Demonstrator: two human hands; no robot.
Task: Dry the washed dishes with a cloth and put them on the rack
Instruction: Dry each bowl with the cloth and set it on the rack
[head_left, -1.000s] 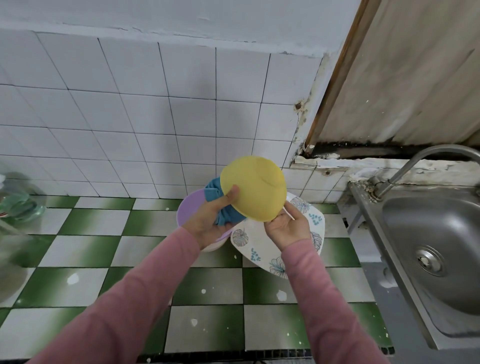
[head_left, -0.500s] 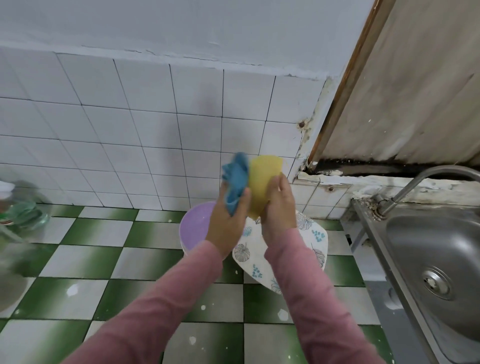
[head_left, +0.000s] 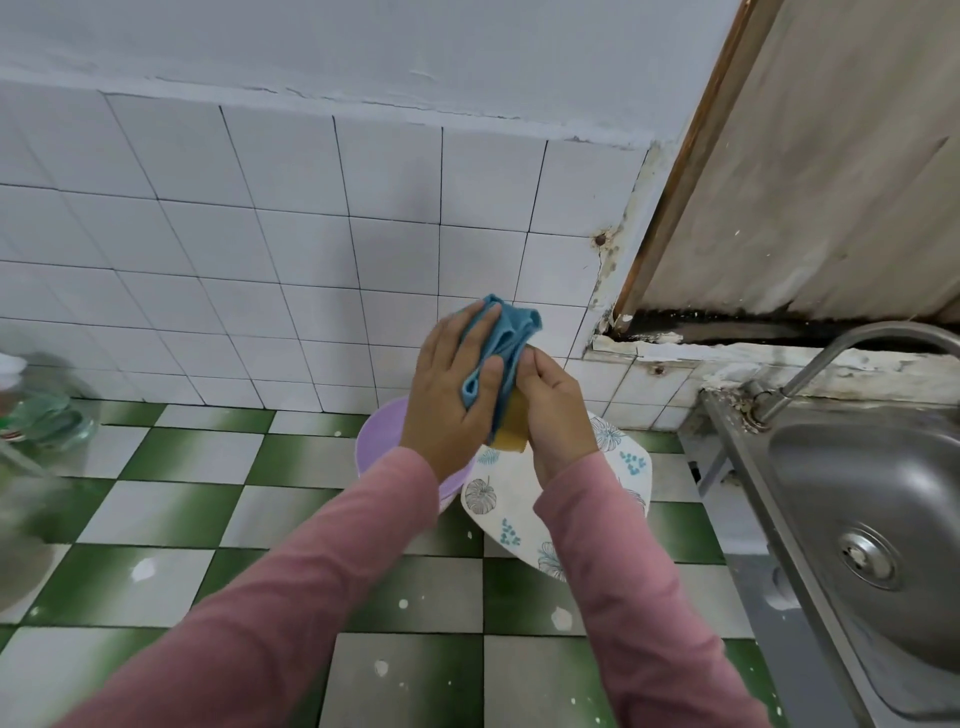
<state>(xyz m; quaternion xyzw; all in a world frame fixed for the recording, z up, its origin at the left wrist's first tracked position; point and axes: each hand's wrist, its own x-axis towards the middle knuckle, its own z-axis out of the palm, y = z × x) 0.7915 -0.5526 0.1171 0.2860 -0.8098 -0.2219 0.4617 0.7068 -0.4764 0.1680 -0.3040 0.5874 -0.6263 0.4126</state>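
No writing is legible; the green label (head_left: 44, 422) on the bottle (head_left: 65, 382) seems too blurred.

Round purple plastic basin (head_left: 379, 441) just left of leaf-printed white plate (head_left: 501, 517), on green-checked tiled counter (head_left: 171, 512), steel sink (head_left: 857, 493) right

Two hands: left hand (head_left: 452, 395), right hand (head_left: 558, 415). One blue cloth (head_left: 506, 338), under the left hand's fingers. One yellow dish (head_left: 511, 434), between the two hands. One purple bowl (head_left: 379, 441), below the left hand. One leaf-patterned plate (head_left: 514, 509), below the right hand. One steel sink (head_left: 857, 493) and one tap (head_left: 831, 353), off to the right of the right hand. One clear bottle (head_left: 47, 421), far left of the left hand.
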